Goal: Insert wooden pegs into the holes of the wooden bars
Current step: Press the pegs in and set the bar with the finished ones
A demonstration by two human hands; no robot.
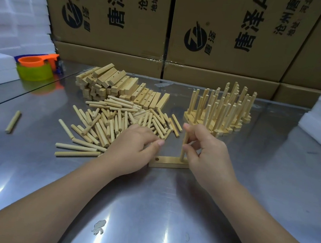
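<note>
A wooden bar [168, 162] lies flat on the metal tabletop [147, 208], between the two hands and touching both. Its long axis runs left to right, and an open hole shows near its left end.

The right hand [209, 153] pinches a wooden peg [184, 146] between thumb and fingers. The peg stands nearly upright, its lower end in the right part of the bar and its top under the thumb tip.

The left hand [133, 150] rests palm down at the near edge of the pile of loose pegs [116, 123], fingers bent. Whether it holds a peg cannot be told.

The pegs in the pile lie flat, pointing many ways. Behind them is a stack of bars [120, 86]. To the right, just beyond the right hand, stand the finished bars [221, 109] with pegs pointing up. A stray peg [13, 122] lies well apart to the left.
</note>
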